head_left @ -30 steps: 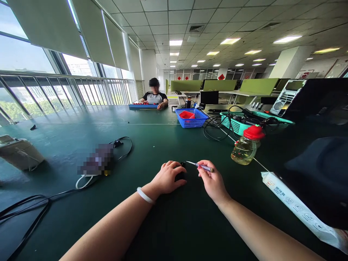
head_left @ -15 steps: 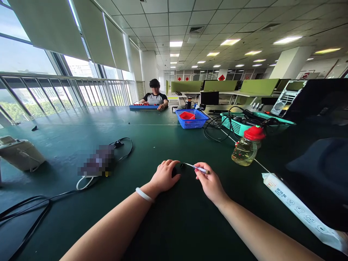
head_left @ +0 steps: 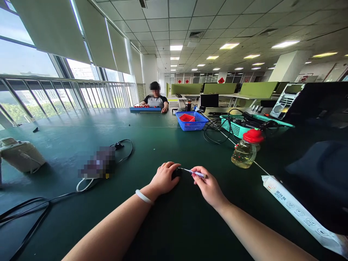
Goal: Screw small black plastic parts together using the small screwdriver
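Head view, lower centre of the frame: the left hand [head_left: 164, 178] is cupped over a small black object [head_left: 177, 173] on the green table [head_left: 174, 224], while the right hand [head_left: 207, 186] pinches a slim screwdriver [head_left: 193, 172], its tip touching the object; an oil bottle [head_left: 246, 150] stands at right

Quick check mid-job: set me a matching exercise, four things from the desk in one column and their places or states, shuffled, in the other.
Things:
1. small screwdriver
2. small black object
3. oil bottle
4. blue basket

Places:
A. far side, red tray inside
B. under left hand
C. pinched in right hand
D. upright, right of both hands

Pairs: 1-C, 2-B, 3-D, 4-A
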### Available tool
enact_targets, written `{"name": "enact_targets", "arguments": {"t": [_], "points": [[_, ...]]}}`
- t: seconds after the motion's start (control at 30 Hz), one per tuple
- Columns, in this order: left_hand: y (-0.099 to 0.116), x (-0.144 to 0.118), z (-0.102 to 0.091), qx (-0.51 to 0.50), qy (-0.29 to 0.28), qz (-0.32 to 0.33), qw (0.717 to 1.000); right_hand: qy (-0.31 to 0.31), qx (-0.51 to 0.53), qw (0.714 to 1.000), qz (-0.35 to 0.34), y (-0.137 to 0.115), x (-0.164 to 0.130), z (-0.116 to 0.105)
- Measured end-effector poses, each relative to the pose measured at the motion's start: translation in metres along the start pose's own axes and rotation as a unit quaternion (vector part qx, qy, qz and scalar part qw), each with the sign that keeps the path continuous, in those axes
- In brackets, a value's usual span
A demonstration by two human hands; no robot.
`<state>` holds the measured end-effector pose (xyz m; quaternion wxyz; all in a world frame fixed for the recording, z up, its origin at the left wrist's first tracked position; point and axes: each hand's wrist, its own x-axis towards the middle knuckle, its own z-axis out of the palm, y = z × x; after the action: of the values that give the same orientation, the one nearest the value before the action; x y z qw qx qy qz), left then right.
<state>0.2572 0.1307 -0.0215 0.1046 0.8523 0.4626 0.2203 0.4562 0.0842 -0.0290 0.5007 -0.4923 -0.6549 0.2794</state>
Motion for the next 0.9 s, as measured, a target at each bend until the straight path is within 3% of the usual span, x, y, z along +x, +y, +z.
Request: {"name": "enact_targets", "arguments": {"t": [0.23, 0.47, 0.9], "points": [[-0.001, 0.0, -0.001, -0.004, 0.003, 0.008, 1.0, -0.041, 0.0, 0.999, -0.02, -0.003, 0.0, -0.002], [0.002, -0.001, -0.003, 0.019, -0.016, 0.01, 1.0, 0.042, -0.014, 0.998, -0.042, 0.006, 0.009, -0.01], [0.013, -0.022, -0.007, 0.008, -0.019, -0.007, 1.0, 0.038, -0.044, 0.997, -0.059, 0.006, 0.006, -0.009]]}}
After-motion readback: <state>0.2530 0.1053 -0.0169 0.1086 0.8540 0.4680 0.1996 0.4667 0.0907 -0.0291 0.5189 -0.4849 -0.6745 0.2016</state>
